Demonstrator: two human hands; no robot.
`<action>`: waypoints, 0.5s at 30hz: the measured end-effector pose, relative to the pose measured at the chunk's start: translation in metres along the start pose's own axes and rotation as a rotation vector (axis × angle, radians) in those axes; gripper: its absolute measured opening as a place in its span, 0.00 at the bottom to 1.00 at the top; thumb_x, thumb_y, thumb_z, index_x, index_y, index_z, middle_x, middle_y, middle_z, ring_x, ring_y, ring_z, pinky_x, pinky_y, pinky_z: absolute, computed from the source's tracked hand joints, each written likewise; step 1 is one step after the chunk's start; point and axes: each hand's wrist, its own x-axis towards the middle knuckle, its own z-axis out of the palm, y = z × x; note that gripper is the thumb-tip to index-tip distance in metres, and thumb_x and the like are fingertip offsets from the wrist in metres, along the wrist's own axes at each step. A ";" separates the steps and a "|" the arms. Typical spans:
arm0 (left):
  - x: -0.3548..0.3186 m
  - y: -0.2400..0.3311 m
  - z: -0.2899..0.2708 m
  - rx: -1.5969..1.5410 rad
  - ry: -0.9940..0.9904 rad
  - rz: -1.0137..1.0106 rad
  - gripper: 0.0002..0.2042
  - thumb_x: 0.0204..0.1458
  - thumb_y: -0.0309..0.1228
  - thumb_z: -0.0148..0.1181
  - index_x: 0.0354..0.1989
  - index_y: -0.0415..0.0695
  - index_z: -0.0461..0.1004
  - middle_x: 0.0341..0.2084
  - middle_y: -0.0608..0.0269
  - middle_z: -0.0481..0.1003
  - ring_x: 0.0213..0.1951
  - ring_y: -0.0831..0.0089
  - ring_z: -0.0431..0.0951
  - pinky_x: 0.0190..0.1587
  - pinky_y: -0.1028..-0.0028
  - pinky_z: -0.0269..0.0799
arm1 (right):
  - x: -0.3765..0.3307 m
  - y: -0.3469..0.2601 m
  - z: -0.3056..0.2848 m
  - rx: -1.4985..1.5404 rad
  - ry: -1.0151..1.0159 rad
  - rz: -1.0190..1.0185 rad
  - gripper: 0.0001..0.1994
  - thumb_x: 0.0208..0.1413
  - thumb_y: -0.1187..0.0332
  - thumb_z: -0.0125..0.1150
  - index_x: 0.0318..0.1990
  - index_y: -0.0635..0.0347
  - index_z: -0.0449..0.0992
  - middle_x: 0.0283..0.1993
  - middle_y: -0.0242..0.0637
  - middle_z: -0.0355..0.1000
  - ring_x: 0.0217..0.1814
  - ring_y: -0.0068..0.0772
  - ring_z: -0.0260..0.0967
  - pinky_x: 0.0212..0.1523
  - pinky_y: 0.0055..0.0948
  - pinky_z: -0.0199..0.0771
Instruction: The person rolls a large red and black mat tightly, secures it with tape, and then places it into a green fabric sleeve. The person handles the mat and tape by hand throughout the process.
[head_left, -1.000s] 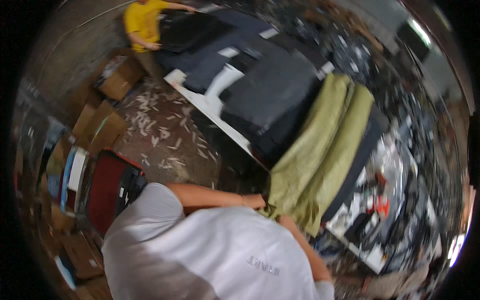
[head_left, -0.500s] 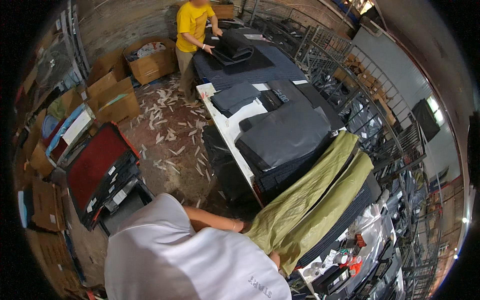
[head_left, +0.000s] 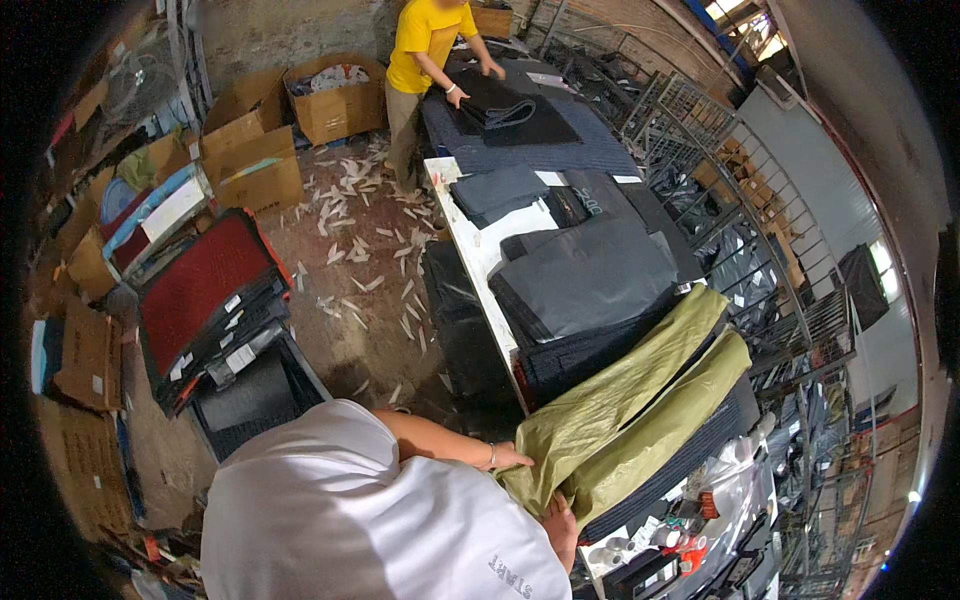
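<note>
A long olive-green woven plastic sack lies across a dark ribbed mat on the table's near end, its two raised folds running away to the right. My left hand, a band at its wrist, grips the near left edge of the sack. At the near end, my right hand has its fingers closed on the sack's lower edge; part of this hand is hidden by my white sleeve. Beyond the sack rests a stack of dark grey mats with a smooth sheet on top.
Across the table a person in yellow handles a folded black mat. Metal racks line the right side. Tape rolls and clear plastic lie near right. Cardboard boxes, red-black mats and scattered scraps occupy the floor side.
Both my hands have come further into sight at the sack's near end, whose edge is now bunched. The person in yellow has lowered the folded black mat. My view has shifted slightly.
</note>
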 end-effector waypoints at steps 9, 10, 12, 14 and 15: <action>0.005 0.016 0.064 0.334 -0.025 0.019 0.25 0.54 0.50 0.66 0.46 0.37 0.83 0.39 0.55 0.83 0.41 0.60 0.81 0.43 0.60 0.75 | 0.118 0.062 -0.068 0.067 0.228 0.326 0.30 0.62 0.50 0.68 0.64 0.59 0.70 0.58 0.38 0.76 0.57 0.40 0.74 0.57 0.44 0.76; 0.003 0.018 0.052 0.378 -0.028 0.016 0.24 0.55 0.50 0.65 0.46 0.38 0.83 0.39 0.55 0.83 0.42 0.60 0.81 0.44 0.60 0.75 | 0.129 0.061 -0.040 -0.002 0.206 0.330 0.30 0.62 0.50 0.67 0.64 0.59 0.71 0.57 0.38 0.76 0.56 0.40 0.74 0.56 0.43 0.76; -0.004 0.022 0.041 0.488 -0.062 0.027 0.23 0.55 0.49 0.64 0.45 0.40 0.84 0.38 0.54 0.83 0.43 0.59 0.81 0.45 0.59 0.75 | 0.132 0.044 0.009 -0.148 0.173 0.331 0.29 0.63 0.49 0.66 0.63 0.60 0.72 0.56 0.39 0.78 0.53 0.39 0.75 0.53 0.43 0.77; -0.018 0.034 0.048 0.649 -0.144 0.096 0.21 0.56 0.49 0.62 0.44 0.42 0.84 0.38 0.54 0.83 0.44 0.57 0.81 0.46 0.57 0.75 | 0.134 0.036 0.007 -0.128 0.178 0.418 0.30 0.63 0.48 0.66 0.63 0.61 0.72 0.56 0.40 0.78 0.51 0.38 0.76 0.51 0.42 0.77; -0.027 0.039 0.051 0.745 -0.172 0.136 0.20 0.57 0.48 0.62 0.44 0.43 0.84 0.38 0.54 0.83 0.45 0.57 0.81 0.46 0.57 0.75 | 0.128 0.028 0.000 -0.594 0.095 0.314 0.28 0.63 0.51 0.66 0.62 0.62 0.72 0.56 0.41 0.78 0.51 0.37 0.75 0.51 0.40 0.76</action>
